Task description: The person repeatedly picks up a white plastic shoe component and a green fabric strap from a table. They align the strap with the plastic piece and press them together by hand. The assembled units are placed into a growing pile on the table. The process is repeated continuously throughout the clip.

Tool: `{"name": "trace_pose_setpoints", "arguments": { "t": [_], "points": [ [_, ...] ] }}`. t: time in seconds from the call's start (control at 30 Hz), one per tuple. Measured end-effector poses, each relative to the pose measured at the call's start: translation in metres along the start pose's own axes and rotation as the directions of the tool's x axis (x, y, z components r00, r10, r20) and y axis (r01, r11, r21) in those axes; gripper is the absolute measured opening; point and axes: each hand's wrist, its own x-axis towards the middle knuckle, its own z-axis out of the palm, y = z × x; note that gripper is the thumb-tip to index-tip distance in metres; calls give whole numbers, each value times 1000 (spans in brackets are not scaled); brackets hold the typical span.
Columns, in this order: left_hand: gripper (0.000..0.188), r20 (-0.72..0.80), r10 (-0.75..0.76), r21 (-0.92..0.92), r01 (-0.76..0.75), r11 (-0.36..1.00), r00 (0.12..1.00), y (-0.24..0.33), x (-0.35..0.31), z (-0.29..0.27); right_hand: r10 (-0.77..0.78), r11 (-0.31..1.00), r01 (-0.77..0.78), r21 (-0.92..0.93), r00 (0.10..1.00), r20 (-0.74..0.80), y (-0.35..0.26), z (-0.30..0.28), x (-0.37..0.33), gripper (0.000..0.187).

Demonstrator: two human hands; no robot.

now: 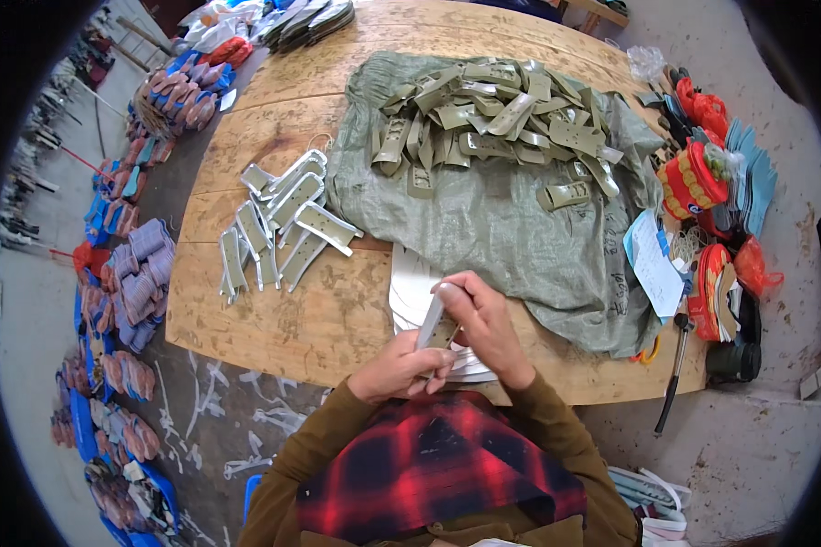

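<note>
Close to my body, above the table's front edge, both hands hold one curved olive strap piece (446, 333) with a white edge strip. My left hand (400, 366) closes round its lower end, thumb across it. The fingers of my right hand (485, 321) pinch its upper end. A stack of white sole-shaped sheets (412, 283) lies beneath my hands, partly covered by them. To the left is a pile of olive strap pieces with white edges (294, 202). Farther off, a large heap of plain olive strap pieces (483, 114) rests on a green woven sack (483, 214).
The wooden table (274, 319) curves round me. At its right edge are a hammer-like tool (673, 378), orange scissor handles (648, 351), a written sheet (652, 264) and red containers (693, 178). Bundled shoe parts (141, 273) line the floor on the left, with scattered white scraps (205, 401).
</note>
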Motion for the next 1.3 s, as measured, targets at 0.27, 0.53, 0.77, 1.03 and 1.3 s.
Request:
{"name": "trace_pose_setpoints", "arguments": {
  "t": [0.27,0.53,0.77,1.03,1.3],
  "points": [
    [31,-53,157,-51,-160,986,986,-7,-4,-8,-126,904,111,412,992,10,-3,-27,-2,40],
    [49,-564,532,593,-140,793,631,58,-30,-74,-327,855,326,-404,942,69,33,-31,-13,26],
    [45,-370,888,922,-8,387,273,45,-33,-90,-531,652,466,-598,844,79,61,-6,-8,26],
    [24,-246,799,932,-92,350,549,-42,7,-30,-582,293,573,-766,742,332,79,-1,33,17],
    [31,-498,309,204,-237,950,810,-27,4,-15,-740,339,625,-704,639,211,30,-16,16,30]
  ]
}}
